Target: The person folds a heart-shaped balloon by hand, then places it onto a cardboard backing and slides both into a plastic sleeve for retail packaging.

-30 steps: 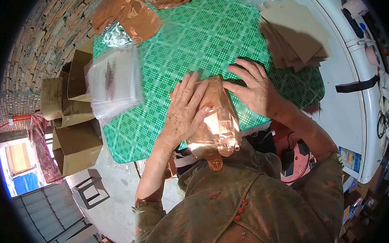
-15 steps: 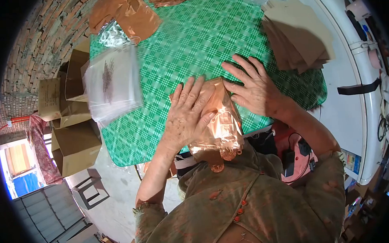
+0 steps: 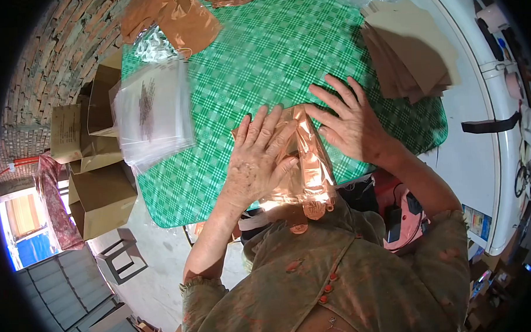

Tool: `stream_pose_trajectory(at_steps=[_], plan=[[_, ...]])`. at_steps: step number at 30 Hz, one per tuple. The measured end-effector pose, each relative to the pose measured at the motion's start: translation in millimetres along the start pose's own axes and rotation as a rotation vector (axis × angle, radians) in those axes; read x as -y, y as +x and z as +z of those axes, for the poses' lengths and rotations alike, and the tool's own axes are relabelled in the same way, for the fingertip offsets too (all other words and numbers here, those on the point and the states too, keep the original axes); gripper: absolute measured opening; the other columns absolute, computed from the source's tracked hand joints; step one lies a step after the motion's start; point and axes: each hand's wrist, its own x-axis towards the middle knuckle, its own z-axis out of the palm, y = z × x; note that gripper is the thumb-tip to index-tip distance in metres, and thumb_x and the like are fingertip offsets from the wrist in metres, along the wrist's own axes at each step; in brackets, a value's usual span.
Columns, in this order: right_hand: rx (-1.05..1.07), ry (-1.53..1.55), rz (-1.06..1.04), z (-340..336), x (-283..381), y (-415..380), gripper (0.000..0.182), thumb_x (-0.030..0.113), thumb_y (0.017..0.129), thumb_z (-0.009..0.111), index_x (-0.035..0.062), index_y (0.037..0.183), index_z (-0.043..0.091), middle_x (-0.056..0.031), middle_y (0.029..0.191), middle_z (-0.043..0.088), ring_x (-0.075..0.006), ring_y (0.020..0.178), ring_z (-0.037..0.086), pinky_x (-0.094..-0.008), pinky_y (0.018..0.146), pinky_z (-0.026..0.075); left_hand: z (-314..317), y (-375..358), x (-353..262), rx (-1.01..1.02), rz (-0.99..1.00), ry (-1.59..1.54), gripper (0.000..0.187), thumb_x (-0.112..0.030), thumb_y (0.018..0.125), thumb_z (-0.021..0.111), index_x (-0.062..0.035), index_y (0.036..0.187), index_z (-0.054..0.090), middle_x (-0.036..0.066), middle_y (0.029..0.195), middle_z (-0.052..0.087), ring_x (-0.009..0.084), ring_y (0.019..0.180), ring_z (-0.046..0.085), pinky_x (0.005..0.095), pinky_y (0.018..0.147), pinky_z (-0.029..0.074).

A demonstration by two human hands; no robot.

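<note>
While the copper-coloured foil piece point(image 3: 317, 164) lies at the near edge of the green checked counter point(image 3: 261, 55), partly overhanging it, the left hand point(image 3: 253, 162) rests flat across the foil's left side, fingers extended, gripping nothing. The right hand point(image 3: 356, 127), spread wide and empty, is by the foil's upper right corner; clear bags point(image 3: 152, 114) lie left of the foil, brown sheets point(image 3: 410, 49) farther to its right.

A brick wall point(image 3: 40, 74) and bright opening point(image 3: 26, 215) stand left of the green-checked table point(image 3: 267, 54).

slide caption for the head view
Left hand on a shiny copper-coloured foil-like sheet, right hand near its edge, green-and-white checked tablecloth beneath.
</note>
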Motion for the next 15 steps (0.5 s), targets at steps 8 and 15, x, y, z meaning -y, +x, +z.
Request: stream_pose_trajectory(at_steps=[8, 15], plan=[[0.016, 0.041, -0.023, -8, 14, 4, 0.065, 0.03, 0.09, 0.074, 0.0069, 0.149, 0.058, -0.0073, 0.164, 0.045, -0.037, 0.155, 0.031, -0.0641, 0.125, 0.016, -2, 1, -1, 0.004, -0.006, -0.006, 0.066, -0.057, 0.105, 0.051, -0.0191, 0.159, 0.048, 0.011, 0.171, 0.034, 0.0368, 0.159, 0.026, 0.0552, 0.13, 0.018], [0.108, 0.045, -0.016, -1, 17, 4, 0.076, 0.037, 0.089, 0.074, 0.0081, 0.155, 0.051, -0.0052, 0.165, 0.043, -0.0359, 0.156, 0.029, -0.0663, 0.126, 0.011, -2, 1, 0, 0.013, -0.002, -0.011, 0.065, -0.052, 0.104, 0.056, -0.0154, 0.158, 0.049, 0.009, 0.171, 0.035, 0.0367, 0.159, 0.027, 0.0548, 0.13, 0.018]])
